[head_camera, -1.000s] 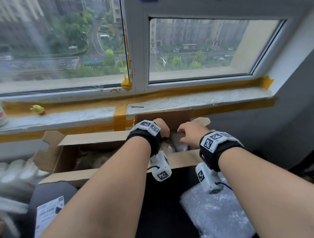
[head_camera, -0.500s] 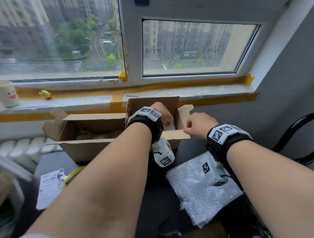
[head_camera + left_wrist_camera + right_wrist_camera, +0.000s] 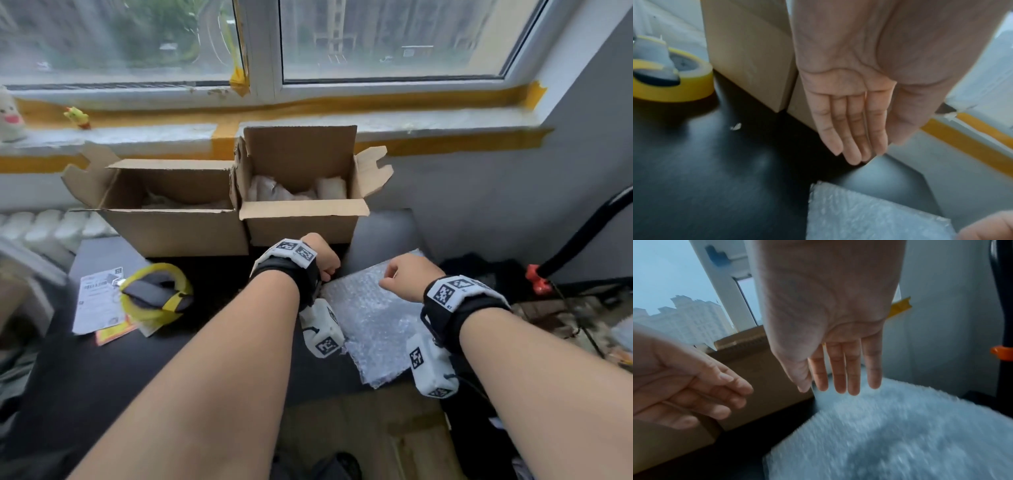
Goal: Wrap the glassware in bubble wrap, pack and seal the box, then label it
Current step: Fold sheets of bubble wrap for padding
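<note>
Both hands had drawn back out of the right-hand box [image 3: 301,219] since the earlier frame. The left hand [image 3: 323,255] and right hand [image 3: 407,277] hovered with fingers straight and empty above the bubble wrap [image 3: 370,315] on the bench [image 3: 102,359], nearer than the box.

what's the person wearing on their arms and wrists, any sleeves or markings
No sleeves: both forearms are bare. Each wrist carries a black strap topped by a white plate printed with black square tag markers, left and right. A white boxy camera module, also tagged, hangs under each wrist, with a thin black cable.
</note>
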A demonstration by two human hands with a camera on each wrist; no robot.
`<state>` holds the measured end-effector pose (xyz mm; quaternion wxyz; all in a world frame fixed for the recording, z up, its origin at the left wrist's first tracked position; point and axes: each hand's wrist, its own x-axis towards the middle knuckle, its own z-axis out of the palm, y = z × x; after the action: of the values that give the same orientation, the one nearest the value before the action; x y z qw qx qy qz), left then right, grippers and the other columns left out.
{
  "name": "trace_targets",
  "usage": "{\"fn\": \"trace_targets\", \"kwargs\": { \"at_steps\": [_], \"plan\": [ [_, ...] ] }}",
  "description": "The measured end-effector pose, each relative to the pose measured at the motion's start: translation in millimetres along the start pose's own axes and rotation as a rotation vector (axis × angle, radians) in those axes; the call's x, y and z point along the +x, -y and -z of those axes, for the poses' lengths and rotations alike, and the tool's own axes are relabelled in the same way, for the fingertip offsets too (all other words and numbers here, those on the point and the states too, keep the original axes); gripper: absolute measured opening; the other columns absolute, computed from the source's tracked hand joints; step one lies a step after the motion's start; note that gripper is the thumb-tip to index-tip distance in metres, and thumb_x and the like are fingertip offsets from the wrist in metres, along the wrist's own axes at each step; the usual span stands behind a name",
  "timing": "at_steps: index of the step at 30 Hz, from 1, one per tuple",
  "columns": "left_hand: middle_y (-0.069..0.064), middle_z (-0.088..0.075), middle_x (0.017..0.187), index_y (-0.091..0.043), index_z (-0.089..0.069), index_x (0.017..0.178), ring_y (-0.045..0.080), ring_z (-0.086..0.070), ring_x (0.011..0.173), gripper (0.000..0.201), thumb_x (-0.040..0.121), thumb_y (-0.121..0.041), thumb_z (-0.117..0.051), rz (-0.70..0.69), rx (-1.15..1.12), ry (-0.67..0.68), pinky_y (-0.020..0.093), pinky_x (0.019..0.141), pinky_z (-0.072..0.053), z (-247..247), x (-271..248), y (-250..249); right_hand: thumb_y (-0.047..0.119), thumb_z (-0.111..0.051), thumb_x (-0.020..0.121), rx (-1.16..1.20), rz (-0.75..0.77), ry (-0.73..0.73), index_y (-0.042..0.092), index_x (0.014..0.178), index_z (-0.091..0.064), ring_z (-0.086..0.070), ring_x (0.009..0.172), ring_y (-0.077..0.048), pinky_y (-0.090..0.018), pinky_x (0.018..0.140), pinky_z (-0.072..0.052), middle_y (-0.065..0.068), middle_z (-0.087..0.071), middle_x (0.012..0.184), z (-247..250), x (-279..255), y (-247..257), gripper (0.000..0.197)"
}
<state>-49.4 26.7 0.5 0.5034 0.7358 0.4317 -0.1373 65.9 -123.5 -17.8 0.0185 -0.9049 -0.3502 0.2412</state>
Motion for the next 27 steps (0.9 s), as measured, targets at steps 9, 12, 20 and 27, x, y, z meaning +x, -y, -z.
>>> {"fn": "trace_targets", "kwargs": {
  "at_steps": [9,12,20,27],
  "plan": [
    [0.010,-0.053,0.137,-0.012,-0.049,0.137,0.027,-0.055,0.121,0.048,0.090,-0.010,-0.060,0.056,0.174,-0.015,0.034,0.098,-0.049,-34.6,43.7,51.6,0.032,-0.061,0.088,0.086,-0.039,0.137,0.021,0.131,-0.055,-0.056,0.116,-0.024,-0.031,0.093,-0.045,-0.003,-0.059,0.129,-70.8,19.6,-9.1,0.044],
    [0.009,-0.056,0.132,-0.013,-0.047,0.139,0.027,-0.058,0.116,0.057,0.086,-0.013,-0.066,0.053,0.161,0.025,0.031,0.093,-0.050,-40.9,50.9,59.9,0.032,-0.061,0.087,0.084,-0.030,0.121,0.023,0.135,-0.052,-0.057,0.116,-0.024,-0.030,0.094,-0.044,-0.003,-0.059,0.129,-75.9,26.9,-7.8,0.049],
    [0.003,-0.065,0.073,-0.016,-0.065,0.077,0.023,-0.066,0.074,0.009,0.069,-0.017,-0.068,-0.009,0.043,-0.039,0.037,0.074,-0.059,-33.0,60.0,60.3,0.019,-0.063,0.083,0.210,-0.005,0.050,0.026,0.138,-0.046,-0.059,0.106,-0.022,-0.029,0.087,-0.047,-0.001,-0.060,0.118,-67.1,36.2,-3.8,0.058],
    [0.005,-0.053,0.060,-0.015,-0.060,0.058,0.022,-0.049,0.065,0.008,0.055,-0.014,-0.052,-0.125,-0.176,-0.011,0.033,0.066,-0.047,-12.1,33.1,32.9,-0.004,-0.047,0.078,0.127,0.145,-0.202,0.029,0.139,-0.044,-0.039,0.124,-0.027,-0.038,0.094,-0.045,-0.005,-0.041,0.131,-24.1,32.6,14.7,0.069]
  ]
}}
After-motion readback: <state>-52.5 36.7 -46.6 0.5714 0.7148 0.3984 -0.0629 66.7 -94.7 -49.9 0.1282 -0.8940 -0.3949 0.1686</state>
